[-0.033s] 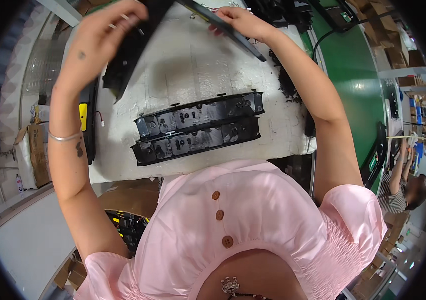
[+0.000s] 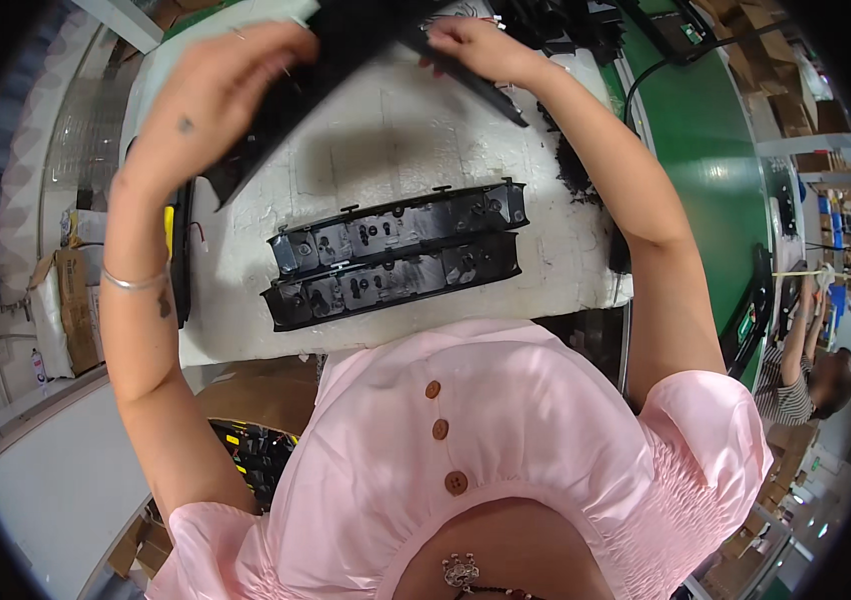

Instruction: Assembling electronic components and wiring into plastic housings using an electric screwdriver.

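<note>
At the far side of the worktable (image 2: pixel 236 335), my left hand (image 2: pixel 241 75) is closed on a long black plastic panel (image 2: pixel 346 48), tilted and slightly blurred. My right hand (image 2: pixel 481 48) pinches a narrower black plastic strip (image 2: pixel 491 95), which slants down to the right. The upper ends of the panel and the strip come close together; whether they touch I cannot tell. Nearer to me, two long black plastic housings (image 2: pixel 396 228) lie side by side on the white tabletop, with screw posts and holes showing.
A black part with a yellow patch (image 2: pixel 183 270) lies along the left table edge. Black parts (image 2: pixel 571 35) are heaped at the far right, beside a green surface (image 2: pixel 696 150). An open carton (image 2: pixel 261 395) is below the near edge. Another person (image 2: pixel 796 385) works at right.
My left hand has moved right, and the panel leans further over toward the strip. The strip in my right hand has turned a little. The two housings stay put.
</note>
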Motion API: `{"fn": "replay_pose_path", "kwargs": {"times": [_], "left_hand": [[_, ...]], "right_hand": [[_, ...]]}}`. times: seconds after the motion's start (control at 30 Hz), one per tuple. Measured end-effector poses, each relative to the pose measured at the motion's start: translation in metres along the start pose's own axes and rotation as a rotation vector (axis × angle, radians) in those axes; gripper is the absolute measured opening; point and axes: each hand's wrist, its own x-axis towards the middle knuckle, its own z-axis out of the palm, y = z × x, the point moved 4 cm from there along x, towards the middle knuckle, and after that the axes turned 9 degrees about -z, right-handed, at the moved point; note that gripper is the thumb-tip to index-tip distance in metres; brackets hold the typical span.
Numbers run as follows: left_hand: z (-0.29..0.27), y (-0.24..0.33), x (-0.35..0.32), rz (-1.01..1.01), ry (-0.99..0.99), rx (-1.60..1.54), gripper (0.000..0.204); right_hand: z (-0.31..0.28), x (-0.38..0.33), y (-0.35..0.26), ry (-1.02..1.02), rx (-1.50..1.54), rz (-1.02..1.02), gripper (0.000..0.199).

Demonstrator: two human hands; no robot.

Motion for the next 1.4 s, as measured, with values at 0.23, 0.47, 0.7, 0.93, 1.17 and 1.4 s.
{"fn": "replay_pose_path", "kwargs": {"times": [0.23,0.47,0.7,0.93,1.17,1.4], "left_hand": [[0.022,0.006,0.013,0.03,-0.027,0.106,0.023],[0.103,-0.025,0.033,0.118,-0.176,0.203,0.025],[0.119,-0.002,-0.001,0.074,-0.302,-0.074,0.032],[0.087,-0.024,-0.103,-0.571,-0.065,-0.123,0.046],[0.099,-0.019,-0.134,-0.653,0.188,-0.397,0.056],[0.1,-0.007,-0.142,-0.748,0.252,-0.472,0.057]], "right_hand": [[0.059,-0.044,-0.067,-0.108,-0.167,-0.392,0.018],[0.002,-0.08,-0.097,0.163,-0.151,-0.401,0.018],[-0.013,-0.101,-0.019,0.452,-0.018,0.015,0.022],[0.017,-0.107,-0.014,0.416,0.171,0.156,0.029],[0.034,-0.107,-0.02,0.512,0.298,0.122,0.027],[0.033,-0.126,-0.036,0.587,0.394,0.187,0.029]]}}
